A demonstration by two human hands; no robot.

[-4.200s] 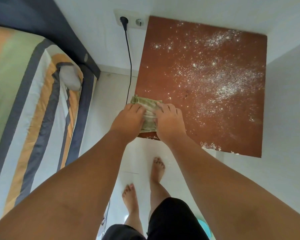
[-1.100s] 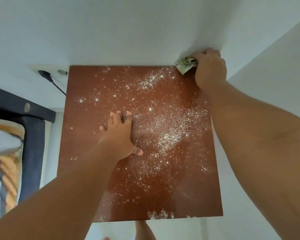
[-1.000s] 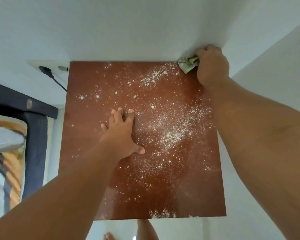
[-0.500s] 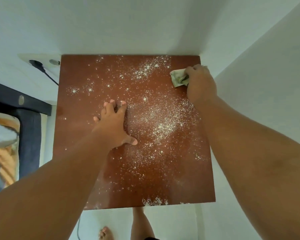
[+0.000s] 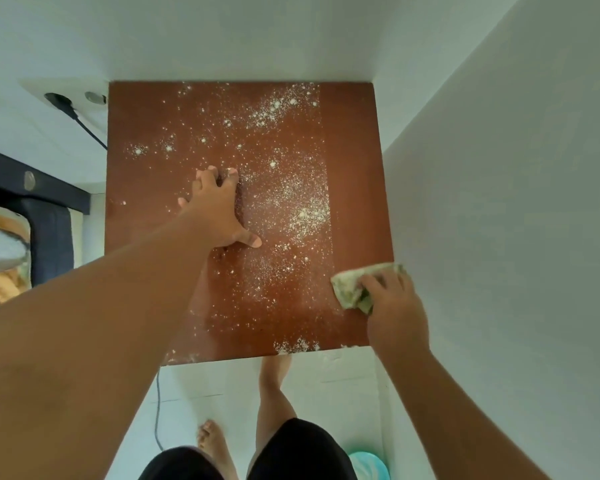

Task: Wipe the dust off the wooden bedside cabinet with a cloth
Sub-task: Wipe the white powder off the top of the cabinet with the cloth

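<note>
Fingers (image 5: 374, 283), right hand (image 5: 394, 308): we are curling them over the folded cloth (image 5: 349, 289), clamping it down onto the wood.
Fingers (image 5: 234, 175), left hand (image 5: 219, 213): we are spreading them flat, gripping nothing, bracing mid-surface on the wooden bedside cabinet (image 5: 355, 161).
Cloth position: we are pressing it near the front right corner of the top, just beside the wall (image 5: 499, 237).
Surface: a strip along the right edge is showing bare wood; white dust (image 5: 305, 213) is lying over the middle and back; a small heap (image 5: 295, 346) is sitting on the front edge.
Step, our reading: we are drawing a back-to-front pass down the right side.
Technique: we are aiming to carry the stroke right to the front edge, with even pressure and a flat cloth, then overlapping the next lane leftward.
Caution: we are probably sheltering dust under the left palm; we are planning to lift that hand before its lane.
Risk: dust is likely dropping off the front edge onto the floor (image 5: 326, 393); gathering it into the cloth is looking cleaner.
</note>
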